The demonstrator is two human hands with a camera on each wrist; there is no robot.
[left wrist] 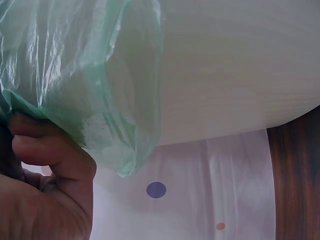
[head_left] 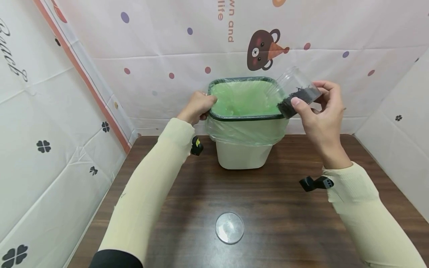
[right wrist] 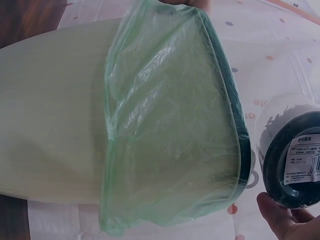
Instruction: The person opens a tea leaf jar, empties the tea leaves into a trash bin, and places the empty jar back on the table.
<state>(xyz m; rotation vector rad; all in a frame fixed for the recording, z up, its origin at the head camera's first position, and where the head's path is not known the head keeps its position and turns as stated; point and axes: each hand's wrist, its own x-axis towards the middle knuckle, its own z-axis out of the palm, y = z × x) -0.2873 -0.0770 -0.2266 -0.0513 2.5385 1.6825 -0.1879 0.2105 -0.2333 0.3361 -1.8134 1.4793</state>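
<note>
A cream trash can stands at the back of the table, lined with a green plastic bag folded over its dark rim. My left hand grips the rim and bag at the left side, fingers curled, as the left wrist view also shows. On the right, my right hand holds a clear plastic jar between thumb and fingers. The jar tilts with its mouth toward the can's right rim; dark shredded bits lie along its lower side. Its labelled base faces the right wrist camera.
A round clear lid lies on the dark wooden table, near the front. Printed white cloth hangs close behind the can, and more cloth walls stand at the left and right sides.
</note>
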